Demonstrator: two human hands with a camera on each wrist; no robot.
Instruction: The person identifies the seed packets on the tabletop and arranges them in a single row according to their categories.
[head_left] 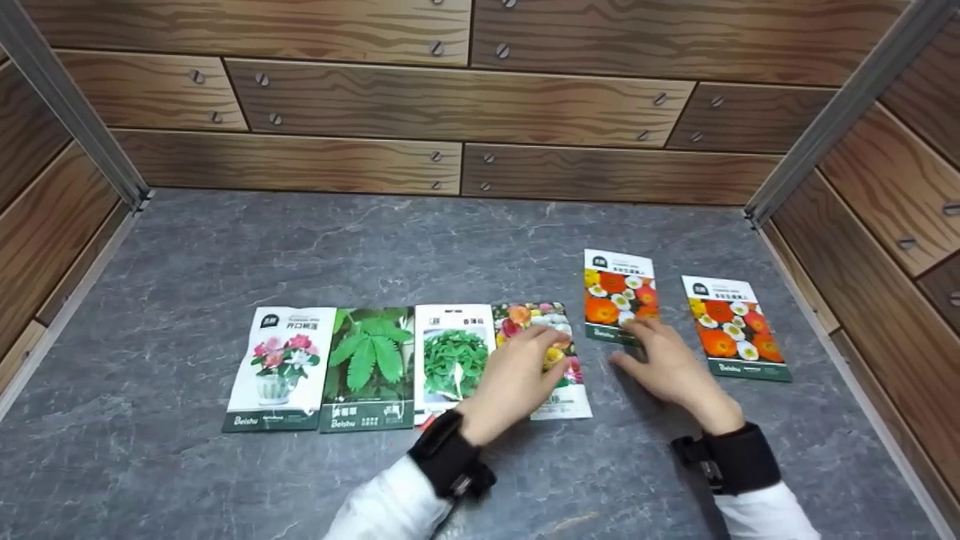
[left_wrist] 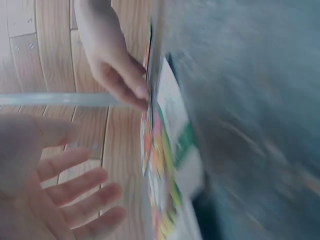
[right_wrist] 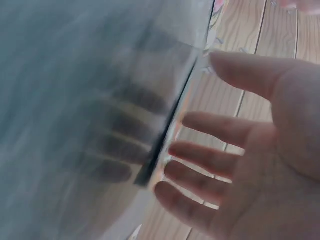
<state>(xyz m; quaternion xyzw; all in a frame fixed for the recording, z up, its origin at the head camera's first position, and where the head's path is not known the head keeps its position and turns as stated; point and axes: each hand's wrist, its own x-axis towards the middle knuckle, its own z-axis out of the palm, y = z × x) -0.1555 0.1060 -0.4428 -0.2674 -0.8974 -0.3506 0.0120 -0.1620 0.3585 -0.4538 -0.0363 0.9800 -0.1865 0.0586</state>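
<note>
My left hand is over a seed packet with mixed colourful flowers, covering much of its picture. In the left wrist view its fingers are spread and nothing is between them. My right hand has its fingertips at the lower edge of an orange and white poppy seed packet, which lies flat on the table. The right wrist view shows those fingers loosely extended beside the packet's dark edge, with the thumb apart.
Left of my left hand, a row holds a mint-like seed packet, a green-leaf packet and a pink-flower packet. A second poppy packet lies at the right. Wood-patterned walls enclose the grey marbled table.
</note>
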